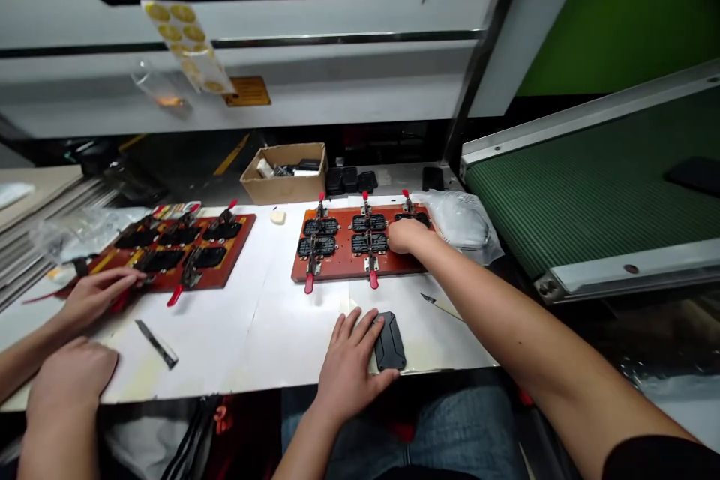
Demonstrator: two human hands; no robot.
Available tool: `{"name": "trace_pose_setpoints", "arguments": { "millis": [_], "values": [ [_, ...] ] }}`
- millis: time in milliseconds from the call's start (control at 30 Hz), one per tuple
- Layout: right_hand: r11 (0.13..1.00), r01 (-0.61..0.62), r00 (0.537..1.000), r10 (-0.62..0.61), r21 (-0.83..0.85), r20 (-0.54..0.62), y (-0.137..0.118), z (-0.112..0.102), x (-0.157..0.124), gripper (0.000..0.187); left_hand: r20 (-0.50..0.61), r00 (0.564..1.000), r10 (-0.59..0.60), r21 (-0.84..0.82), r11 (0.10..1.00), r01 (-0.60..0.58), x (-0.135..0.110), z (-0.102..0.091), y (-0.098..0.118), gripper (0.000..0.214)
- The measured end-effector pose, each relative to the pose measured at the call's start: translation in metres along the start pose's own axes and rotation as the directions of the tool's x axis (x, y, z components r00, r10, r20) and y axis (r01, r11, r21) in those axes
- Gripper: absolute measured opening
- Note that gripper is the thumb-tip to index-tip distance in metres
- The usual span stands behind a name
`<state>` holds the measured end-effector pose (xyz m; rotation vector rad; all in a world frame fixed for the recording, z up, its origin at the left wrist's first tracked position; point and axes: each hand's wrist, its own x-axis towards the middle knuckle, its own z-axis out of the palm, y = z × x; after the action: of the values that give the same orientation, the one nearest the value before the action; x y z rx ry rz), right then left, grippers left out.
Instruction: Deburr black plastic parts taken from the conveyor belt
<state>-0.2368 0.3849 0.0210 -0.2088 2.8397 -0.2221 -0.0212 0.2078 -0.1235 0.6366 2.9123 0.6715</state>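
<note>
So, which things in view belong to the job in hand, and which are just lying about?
In use:
- red-brown clamp board, at the right hand
- black rectangular case, under the left hand's fingers

Apparently lying about:
- cardboard box
- small pale block

Right hand [407, 235] — fingertips hidden.

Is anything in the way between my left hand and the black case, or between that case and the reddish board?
Nothing visible separates your left hand from the black case; fingers touch its edge. Toward the reddish board, a red handle overhangs the near edge.
</note>
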Motion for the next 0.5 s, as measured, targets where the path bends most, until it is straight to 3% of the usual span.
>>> {"name": "trace_pose_setpoints", "arguments": {
  "millis": [67,133,233,267,300,333,367,400,433,467,500],
  "values": [
    [0.997,0.021,1.0,-0.019,0.068,-0.025,0.002,-0.002,-0.011,0.036,-0.004,1.0,0.007,0.012,1.0,-0.006,-0.001,0.001,-0.002,0.087],
    [0.99,0.053,0.995,-0.04,0.132,-0.095,0.013,-0.003,-0.038,0.037,-0.006,1.0,0.017,0.013,1.0,-0.017,0.0,0.001,-0.002,0.089],
    [0.912,0.21,0.977,-0.186,0.351,-0.099,0.046,0.019,-0.114,0.032,-0.014,1.0,0.017,0.009,1.0,-0.017,0.005,-0.002,0.001,0.092],
    [0.765,0.29,0.944,-0.327,0.575,-0.042,0.061,0.039,-0.147,0.029,-0.015,1.0,0.014,0.009,1.0,-0.014,0.008,-0.003,0.003,0.092],
    [0.579,0.251,0.891,-0.451,0.776,0.048,0.078,0.065,-0.181,0.03,-0.011,1.0,0.009,0.012,1.0,-0.009,0.011,-0.006,0.007,0.092],
    [0.42,0.101,0.839,-0.524,0.902,0.15,0.096,0.096,-0.215,0.036,-0.002,1.0,0.0,0.014,1.0,0.0,0.014,-0.009,0.01,0.093],
    [0.338,-0.079,0.828,-0.501,0.938,0.251,0.115,0.132,-0.247,0.042,0.018,1.0,-0.011,0.011,1.0,0.011,0.017,-0.013,0.015,0.093],
    [0.315,-0.206,0.877,-0.361,0.926,0.318,0.134,0.168,-0.275,0.045,0.048,0.999,-0.023,-0.005,1.0,0.023,0.019,-0.018,0.019,0.094],
    [0.332,-0.282,0.936,-0.112,0.9,0.335,0.154,0.204,-0.298,0.045,0.088,0.996,-0.035,-0.038,0.999,0.038,0.02,-0.023,0.024,0.095],
    [0.396,-0.327,0.944,0.173,0.858,0.28,0.172,0.235,-0.314,0.047,0.134,0.99,-0.041,-0.089,0.995,0.053,0.02,-0.028,0.03,0.094],
    [0.464,-0.36,0.9,0.401,0.809,0.17,0.187,0.262,-0.322,0.048,0.182,0.983,-0.033,-0.156,0.986,0.062,0.019,-0.033,0.036,0.094]
  ]
}}
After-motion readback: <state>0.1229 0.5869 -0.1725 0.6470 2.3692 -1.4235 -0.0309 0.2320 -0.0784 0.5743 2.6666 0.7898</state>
